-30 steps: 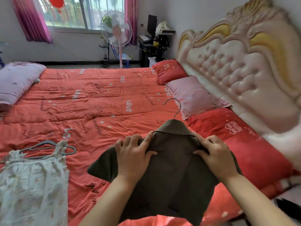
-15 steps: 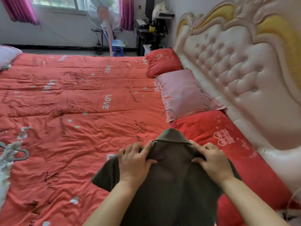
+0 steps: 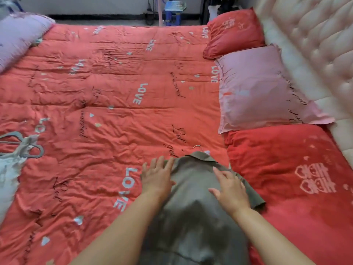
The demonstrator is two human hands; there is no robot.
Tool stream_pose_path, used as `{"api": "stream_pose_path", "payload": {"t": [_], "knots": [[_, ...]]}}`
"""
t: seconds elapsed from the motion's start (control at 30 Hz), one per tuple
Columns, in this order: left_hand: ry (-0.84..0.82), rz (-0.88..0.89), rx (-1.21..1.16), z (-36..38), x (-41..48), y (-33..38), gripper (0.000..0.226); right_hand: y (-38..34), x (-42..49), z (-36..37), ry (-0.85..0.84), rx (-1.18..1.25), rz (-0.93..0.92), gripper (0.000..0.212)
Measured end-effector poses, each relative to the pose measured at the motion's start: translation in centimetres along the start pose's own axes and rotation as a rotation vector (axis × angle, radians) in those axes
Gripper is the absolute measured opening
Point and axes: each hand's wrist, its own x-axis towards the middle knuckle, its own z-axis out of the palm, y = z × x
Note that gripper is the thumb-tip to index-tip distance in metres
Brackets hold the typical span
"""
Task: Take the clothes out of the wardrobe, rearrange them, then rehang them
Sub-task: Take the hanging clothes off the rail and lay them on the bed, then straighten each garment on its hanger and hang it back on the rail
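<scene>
Both hands lie flat with fingers straight, gripping nothing: left hand and right hand press the shoulders of an olive shirt spread on the red quilt, hanger hook beyond the collar.

COLOUR/PATTERN CHECK: BED AREA

Quilt: coral-red, white "LOVE" print, black script, sm. pale hearts. Collared top: plain olive-brown. Near pillow: deep red w/ pink emblem. Mid pillow: pink, black script. Far pillow: red, pale motif. Left pillow: lilac. Headboard: cream. Hanger: grey; garment on it off-white.
</scene>
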Motion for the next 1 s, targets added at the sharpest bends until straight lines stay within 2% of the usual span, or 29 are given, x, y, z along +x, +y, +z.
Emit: {"api": "stream_pose_path", "payload": {"t": [0.13,0.37,0.63,0.8,1.0], "knots": [[-0.046,-0.034,0.083,1.0,-2.9,-2.5,0.072,-1.8,-2.0,2.9,-0.108,0.063,-0.044,0.066],[0.03,-0.176,0.027,-2.1,-7.9,-8.2,0.062,-10.0,-2.7,3.1,-0.084,0.018,-0.255,0.065],[0.14,-0.388,-0.027,-7.9,-17.8,-19.6,0.062,-26.7,-6.7,1.3,-0.115,0.07,-0.502,0.055],[0.266,-0.513,-0.084,-9.7,-27.7,-29.5,0.06,-37.5,-12.4,3.1,-0.12,-0.022,-0.647,0.056],[0.297,-0.628,-0.104,-9.3,-41.7,-43.0,0.054,-51.3,-21.7,7.3,-0.178,-0.126,-0.777,0.059]]}}
